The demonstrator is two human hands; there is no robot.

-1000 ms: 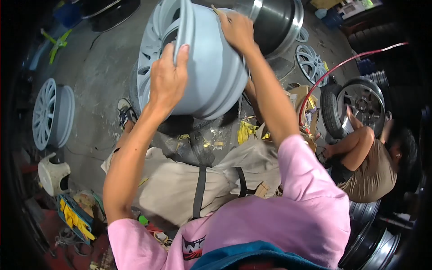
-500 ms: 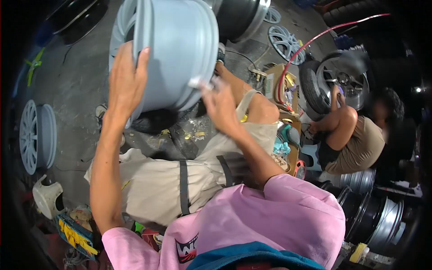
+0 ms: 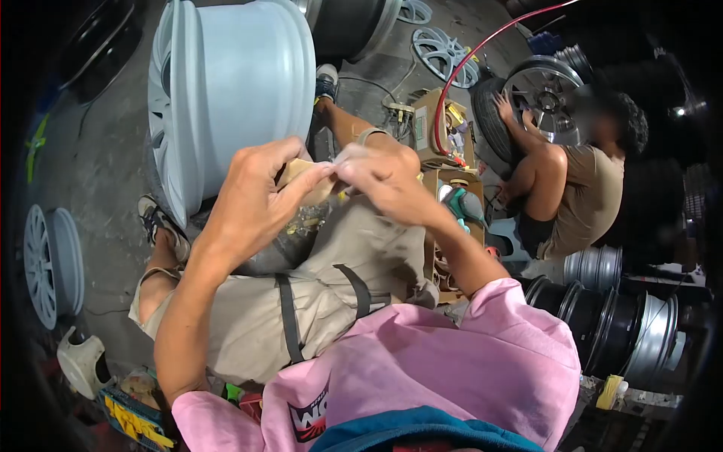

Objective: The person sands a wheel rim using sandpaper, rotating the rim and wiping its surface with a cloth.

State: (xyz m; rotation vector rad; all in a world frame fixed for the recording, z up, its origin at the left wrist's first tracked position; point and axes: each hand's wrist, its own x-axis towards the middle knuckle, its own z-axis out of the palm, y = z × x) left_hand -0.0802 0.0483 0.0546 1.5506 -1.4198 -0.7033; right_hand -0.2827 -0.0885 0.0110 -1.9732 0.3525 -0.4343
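Note:
In front of my lap, both hands meet at a small tan piece of sandpaper (image 3: 318, 194), which looks bent between the fingers. My left hand (image 3: 260, 192) pinches its near edge with thumb and fingers. At the other end, my right hand (image 3: 380, 181) is closed on it, its fingertips blurred by motion. Just beyond my hands a pale grey wheel rim (image 3: 245, 90) stands on its edge, its spoked face to the left. Neither hand touches the rim.
Cardboard boxes (image 3: 431, 128) of supplies stand right of my knee, with a red hose (image 3: 461, 64) arching above. A co-worker (image 3: 591, 181) crouches at a silver wheel (image 3: 544, 94). More rims (image 3: 66, 260) stand at left, and black rims (image 3: 595, 324) line the lower right.
My left hand has let go of the rim and come down towards my lap. My right hand has left the rim's edge, and both hands now hold the sandpaper. The view has shifted right.

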